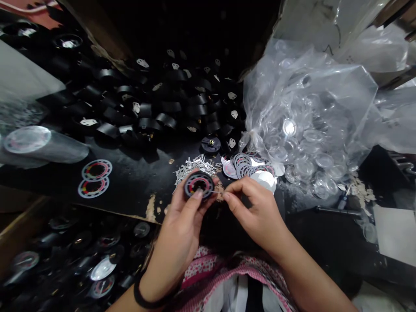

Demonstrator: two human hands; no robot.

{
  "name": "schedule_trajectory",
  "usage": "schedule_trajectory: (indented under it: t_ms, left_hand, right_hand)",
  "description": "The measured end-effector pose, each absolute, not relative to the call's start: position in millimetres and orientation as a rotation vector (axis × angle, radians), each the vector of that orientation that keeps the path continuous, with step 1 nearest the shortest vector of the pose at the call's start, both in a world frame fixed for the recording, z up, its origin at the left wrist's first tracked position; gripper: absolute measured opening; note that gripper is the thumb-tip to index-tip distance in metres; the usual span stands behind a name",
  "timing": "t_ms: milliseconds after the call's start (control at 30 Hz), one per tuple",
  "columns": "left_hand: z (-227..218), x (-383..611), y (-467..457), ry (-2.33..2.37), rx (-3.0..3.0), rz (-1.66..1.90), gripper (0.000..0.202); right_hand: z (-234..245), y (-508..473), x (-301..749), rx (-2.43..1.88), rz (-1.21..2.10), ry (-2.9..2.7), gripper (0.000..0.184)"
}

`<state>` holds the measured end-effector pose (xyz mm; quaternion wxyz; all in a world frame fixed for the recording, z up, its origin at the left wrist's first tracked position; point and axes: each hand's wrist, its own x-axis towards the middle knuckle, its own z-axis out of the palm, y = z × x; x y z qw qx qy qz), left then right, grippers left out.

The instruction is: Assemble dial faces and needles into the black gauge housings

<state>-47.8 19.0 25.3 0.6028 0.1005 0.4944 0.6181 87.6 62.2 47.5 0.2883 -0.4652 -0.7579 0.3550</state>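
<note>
My left hand (183,216) is wrapped round a black round gauge (202,182) with a red and grey dial, its thumb lying on the dial's lower edge. My right hand (255,203) pinches a thin pale gauge pointer (216,191) just right of the gauge. The pointer's inner end reaches the gauge's rim; I cannot tell whether it touches. Behind the gauge is a heap of small white pointers (196,167). To its right, printed dial discs (245,167) lie in an overlapping pile.
Many black gauge cases (169,110) fill the back. A clear plastic bag (308,95) with clear lenses (320,173) bulges at right. Two dials (94,186) lie at left beside wrapped dial stacks (45,143). Finished-looking gauges (102,286) fill a bin at lower left. A screwdriver (344,199) lies at right.
</note>
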Motion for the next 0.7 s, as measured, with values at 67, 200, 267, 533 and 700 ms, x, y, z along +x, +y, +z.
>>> schedule_trajectory:
  t_ms: [67,200,267,533,700]
  left_hand:
    - [23,-43,20,1.147,0.269,1.357,0.026]
    - [15,-37,17,1.205,0.391,1.281,0.028]
    - [11,-37,13,1.218,0.448,1.263,0.032]
    - [18,-40,8,1.292,0.708,1.251,0.022]
    - [25,-43,6,1.462,0.922,1.226,0.018]
  right_hand:
    - [51,59,90,-1.236,0.956,-2.046,0.01]
    - [56,56,94,-1.33,0.927,-2.119,0.01]
    - [57,56,96,-1.358,0.917,-2.122,0.01]
    - [60,50,101,-1.351,0.955,-2.071,0.014]
    - [59,42,99,-1.354,1.013,-2.046,0.018]
